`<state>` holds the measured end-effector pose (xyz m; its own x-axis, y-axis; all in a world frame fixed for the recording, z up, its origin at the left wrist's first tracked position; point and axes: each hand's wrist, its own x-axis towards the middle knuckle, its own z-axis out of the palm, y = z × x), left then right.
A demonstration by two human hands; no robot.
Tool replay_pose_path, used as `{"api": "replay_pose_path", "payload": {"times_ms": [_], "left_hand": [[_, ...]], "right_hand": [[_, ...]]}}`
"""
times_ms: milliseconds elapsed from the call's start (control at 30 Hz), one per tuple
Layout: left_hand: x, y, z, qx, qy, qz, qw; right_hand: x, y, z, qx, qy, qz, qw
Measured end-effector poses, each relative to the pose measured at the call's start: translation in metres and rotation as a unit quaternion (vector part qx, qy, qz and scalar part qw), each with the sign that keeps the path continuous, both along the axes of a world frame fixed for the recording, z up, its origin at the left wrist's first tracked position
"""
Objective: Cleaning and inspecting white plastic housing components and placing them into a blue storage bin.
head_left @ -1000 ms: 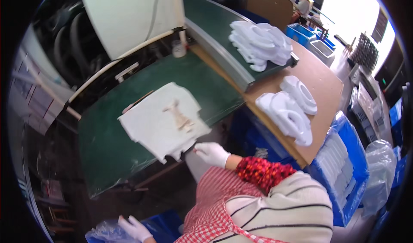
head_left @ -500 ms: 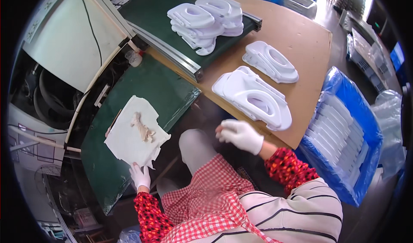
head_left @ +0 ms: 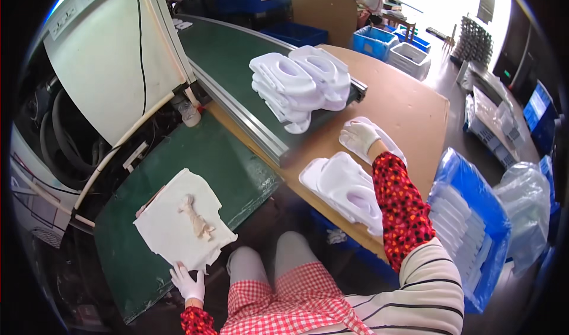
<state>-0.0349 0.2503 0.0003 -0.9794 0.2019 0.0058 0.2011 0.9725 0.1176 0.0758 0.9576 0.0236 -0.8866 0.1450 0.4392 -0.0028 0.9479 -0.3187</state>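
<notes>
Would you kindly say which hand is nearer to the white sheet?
Left. The left hand is at the near edge of the white sheet; the right hand is farther off to its right, over the brown tabletop.

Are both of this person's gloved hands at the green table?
No, the right hand is on a white plastic part on the brown board.

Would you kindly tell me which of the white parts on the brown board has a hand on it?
The farther white part: the right hand is on it, while the nearer white pile has none.
</notes>
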Motion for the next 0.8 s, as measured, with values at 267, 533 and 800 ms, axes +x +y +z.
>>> {"api": "replay_pose_path", "payload": {"times_ms": [267,533,800], "left_hand": [[-0.005,0.006,0.007,0.006,-0.005,0.016,1.0],[-0.013,0.012,0.006,0.015,0.026,0.032,0.999],[-0.013,0.008,-0.002,0.001,0.049,0.029,0.998]], "right_hand": [[-0.109,0.053,-0.001,0.397,-0.303,-0.101,0.861],[-0.112,0.074,-0.006,-0.225,-0.059,-0.056,0.971],[-0.01,0.097,-0.016,-0.744,0.27,-0.053,0.608]]}}
